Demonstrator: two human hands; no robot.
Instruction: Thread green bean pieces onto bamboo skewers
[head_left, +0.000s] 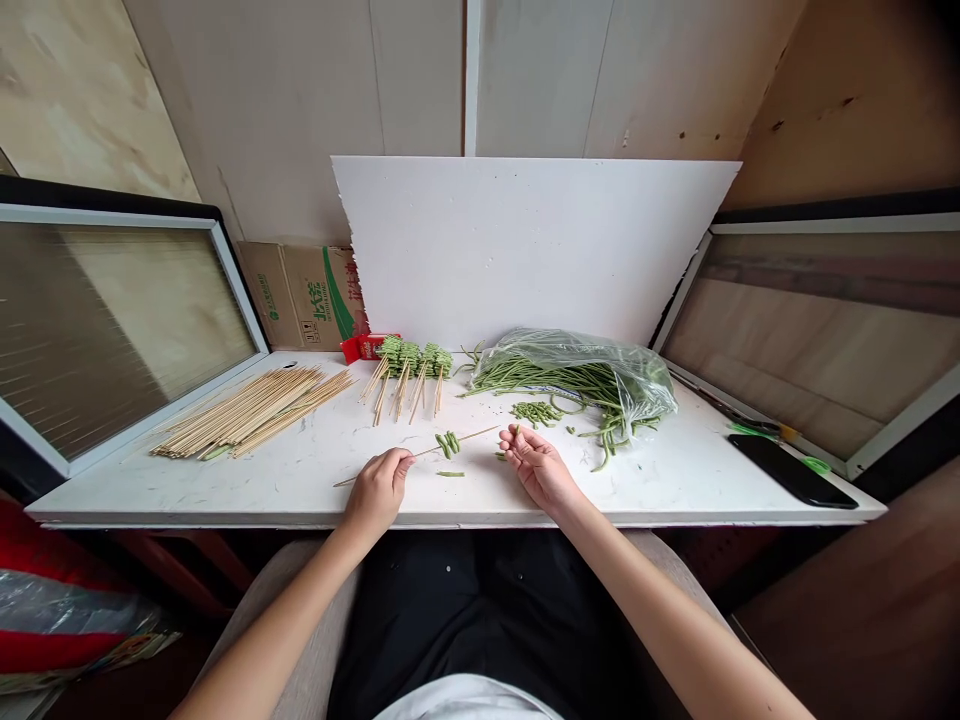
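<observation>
Thin tan wooden skewer (pixel 477 434) with short green bean pieces (pixel 448 445), over white tabletop (pixel 300 490); long axis slants, tip up-right. Left hand (pixel 377 487): fingers clamped on skewer. Right hand (pixel 537 464): fingertips pinched on a green piece (pixel 517 430), near tip. Brown cardboard box (pixel 304 297) behind: green "北大荒", sideways; smaller print unreadable.

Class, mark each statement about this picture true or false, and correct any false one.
1. The left hand holds a skewer. True.
2. That skewer has nothing on it. False: bean pieces are threaded on it.
3. A clear bag partly covers the long beans. True.
4. The phone lies at the table's left end. False: the phone is at the table's right end.
5. A cardboard box stands left of the white board. True.
</observation>
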